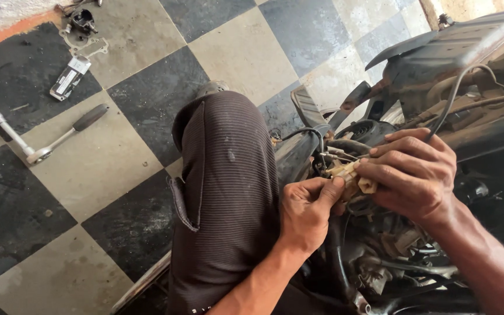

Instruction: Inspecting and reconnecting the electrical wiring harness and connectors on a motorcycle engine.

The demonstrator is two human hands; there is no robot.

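My left hand (306, 211) and my right hand (414, 172) meet over a motorcycle's open engine bay (380, 256). Both pinch a small beige plastic wiring connector (351, 177) with thin wires running back into the frame. The left thumb and fingers grip its left half. The right fingers close over its right half, where a square beige end (368, 185) sticks out. My knee in dark striped trousers (228, 186) rises just left of the hands.
A ratchet wrench with a socket extension (42, 142) lies on the checkered tile floor at left. A small flat box (70, 77) and a metal engine part (83, 22) lie near the far wall. The motorcycle's seat and black cables (456, 52) fill the right side.
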